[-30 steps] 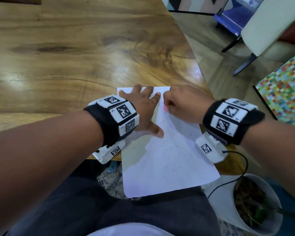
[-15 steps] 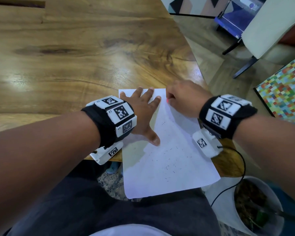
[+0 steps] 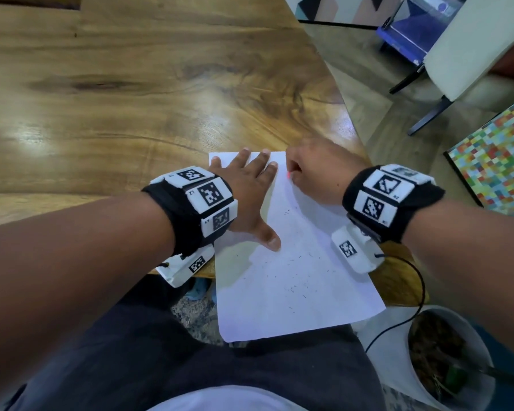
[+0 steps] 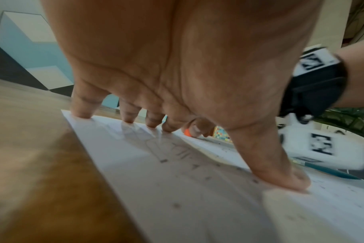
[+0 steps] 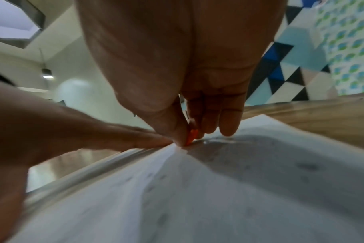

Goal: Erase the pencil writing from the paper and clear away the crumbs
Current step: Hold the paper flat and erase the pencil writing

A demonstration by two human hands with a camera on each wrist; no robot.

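Note:
A white sheet of paper (image 3: pixel 291 280) lies on the wooden table (image 3: pixel 131 99), its near end hanging over the table's front edge. My left hand (image 3: pixel 247 191) lies flat on the sheet's upper left, fingers spread and pressing it down. My right hand (image 3: pixel 312 170) pinches a small orange eraser (image 3: pixel 288 175) against the paper near its top edge; in the right wrist view the eraser (image 5: pixel 191 137) sits between thumb and fingers. Faint pencil marks (image 4: pixel 177 151) show under the left palm. Several dark eraser crumbs (image 3: pixel 297 280) are scattered over the sheet's middle.
A white pot with a plant (image 3: pixel 439 366) stands on the floor at the lower right, with a black cable (image 3: pixel 410 310) running past it. A chair (image 3: pixel 457 54) and a colourful checked panel (image 3: pixel 496 161) are on the right. My dark-trousered lap (image 3: pixel 220 375) is below the table edge.
My right hand with the eraser has slid up the paper to its top edge. The left hand has stayed pressed on the sheet.

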